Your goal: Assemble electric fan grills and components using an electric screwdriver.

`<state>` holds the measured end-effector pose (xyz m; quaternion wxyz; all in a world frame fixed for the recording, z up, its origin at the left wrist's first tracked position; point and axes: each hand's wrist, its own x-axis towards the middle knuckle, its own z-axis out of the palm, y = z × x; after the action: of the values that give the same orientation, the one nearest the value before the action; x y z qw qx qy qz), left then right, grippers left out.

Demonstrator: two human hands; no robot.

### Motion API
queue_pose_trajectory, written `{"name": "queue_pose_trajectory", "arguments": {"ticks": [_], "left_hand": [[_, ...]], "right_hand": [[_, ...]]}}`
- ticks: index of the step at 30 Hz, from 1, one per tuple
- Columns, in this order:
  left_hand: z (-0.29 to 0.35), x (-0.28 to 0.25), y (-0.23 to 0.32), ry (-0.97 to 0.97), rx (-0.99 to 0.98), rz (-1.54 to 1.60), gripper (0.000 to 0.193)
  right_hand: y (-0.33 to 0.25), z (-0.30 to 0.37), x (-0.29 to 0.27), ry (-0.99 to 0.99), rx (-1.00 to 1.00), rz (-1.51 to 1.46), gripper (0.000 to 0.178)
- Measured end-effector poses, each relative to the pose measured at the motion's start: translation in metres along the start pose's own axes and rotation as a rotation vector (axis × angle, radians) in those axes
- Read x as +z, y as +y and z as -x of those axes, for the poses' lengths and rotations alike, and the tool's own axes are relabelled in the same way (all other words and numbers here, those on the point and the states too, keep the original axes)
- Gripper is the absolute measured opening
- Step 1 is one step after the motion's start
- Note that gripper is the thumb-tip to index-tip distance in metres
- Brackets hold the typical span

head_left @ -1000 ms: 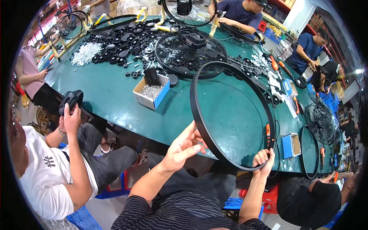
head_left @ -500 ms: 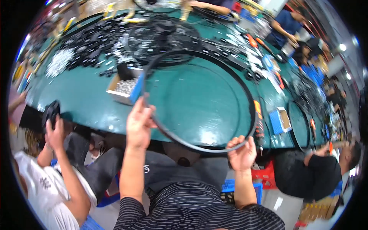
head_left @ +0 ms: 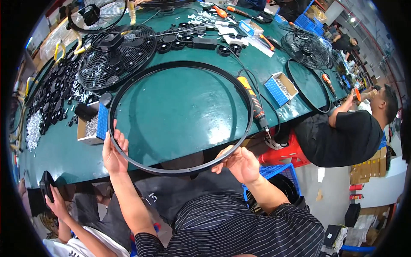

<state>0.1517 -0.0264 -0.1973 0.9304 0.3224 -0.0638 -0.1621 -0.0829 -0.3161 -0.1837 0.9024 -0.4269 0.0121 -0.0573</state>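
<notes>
A large black ring (head_left: 184, 64) is held in front of me, tilted above the green tabletop, its near rim past the table edge. My left hand (head_left: 115, 152) grips the rim at the near left, fingers curled against it. At the near right, my right hand (head_left: 240, 165) holds the rim, fingers at the ring and thumb spread away. A yellow and black power screwdriver (head_left: 254, 100) with a cable lies just right of the ring. Left of it stands a blue and white box (head_left: 102, 124) of small metal parts, with a black block on top.
Beyond the ring on the table (head_left: 171, 111) lies a black wire-guard fan (head_left: 117, 55). Black round parts (head_left: 53, 90) and silver pieces (head_left: 34, 130) are heaped at left. Another screw box (head_left: 280, 89) and ring (head_left: 308, 85) sit at right. Co-workers sit on both sides.
My view has swung to the right. The ring has come down flatter and nearer the table, still in both hands. My right hand's grip on the rim has shifted, with the palm turned more upward.
</notes>
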Motion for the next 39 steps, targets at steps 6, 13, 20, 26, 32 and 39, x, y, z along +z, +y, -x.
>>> {"name": "queue_pose_trajectory", "arguments": {"ticks": [6,13,20,26,32,39], "left_hand": [[0.017,0.036,0.001,0.037,0.230,-0.301,0.077],[0.092,0.086,0.008,-0.288,0.279,-0.419,0.108],[0.109,0.090,0.001,-0.436,0.422,-0.577,0.101],[0.136,0.070,-0.010,-0.441,0.460,-0.735,0.096],[0.167,0.059,-0.026,-0.380,0.399,-0.758,0.054],[0.174,0.035,-0.039,-0.272,0.372,-0.793,0.067]], "right_hand": [[0.014,0.007,-0.025,0.179,0.164,-0.019,0.036],[0.013,0.031,-0.056,0.331,0.285,0.009,0.038],[0.001,0.026,-0.060,0.293,0.294,0.128,0.038],[-0.001,0.023,-0.060,0.315,0.335,0.181,0.032],[-0.006,0.026,-0.075,0.368,0.235,0.210,0.028],[-0.020,0.028,-0.071,0.413,0.160,0.436,0.027]]}}
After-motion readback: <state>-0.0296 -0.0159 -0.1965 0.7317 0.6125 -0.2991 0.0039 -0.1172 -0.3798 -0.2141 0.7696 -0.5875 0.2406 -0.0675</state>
